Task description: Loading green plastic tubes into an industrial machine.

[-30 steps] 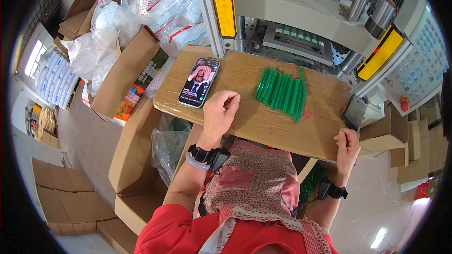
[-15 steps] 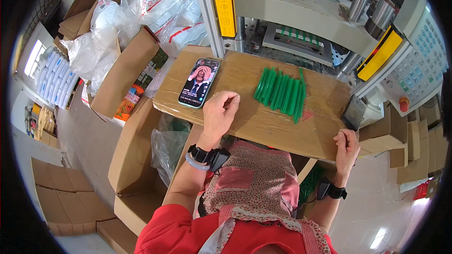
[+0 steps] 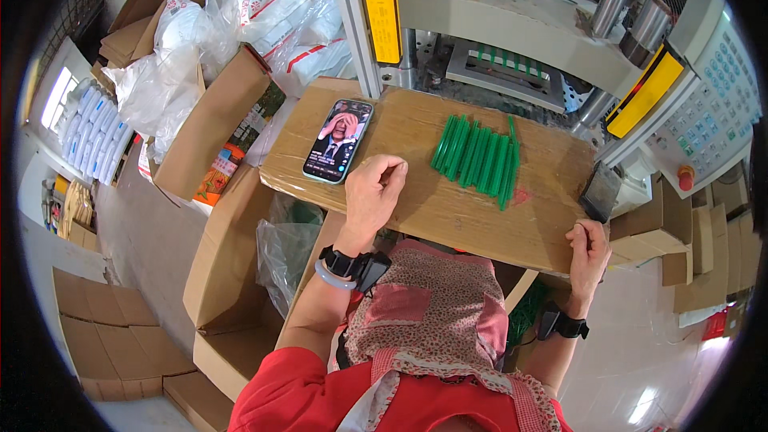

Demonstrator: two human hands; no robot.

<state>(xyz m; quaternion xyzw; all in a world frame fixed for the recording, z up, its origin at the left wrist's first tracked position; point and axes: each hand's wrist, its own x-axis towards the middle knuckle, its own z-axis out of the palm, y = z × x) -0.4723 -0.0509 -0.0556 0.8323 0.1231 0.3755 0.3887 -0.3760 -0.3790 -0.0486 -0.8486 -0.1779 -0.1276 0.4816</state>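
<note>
My left hand (image 3: pixel 374 192) rests on a cardboard-covered board (image 3: pixel 416 212), its fingers loosely curled with nothing seen in them. Just beyond it lies a phone (image 3: pixel 338 141) with its screen lit, showing a picture of a person. Right of that hand, apart from it, a row of translucent green tubes (image 3: pixel 478 157) lies side by side on the cardboard. At the board's right near corner sits my right hand (image 3: pixel 590 250), curled closed against the edge and holding nothing that I can see. A small dark block (image 3: pixel 601 190) stands close beyond it.
Behind the board stands a press machine (image 3: pixel 512 20) with yellow side bars and green strips in its lower plate. A control panel (image 3: pixel 716 96) with a red button is at right. An open carton (image 3: pixel 232 272) with clear plastic and white sacks (image 3: pixel 280 16) are at left.
</note>
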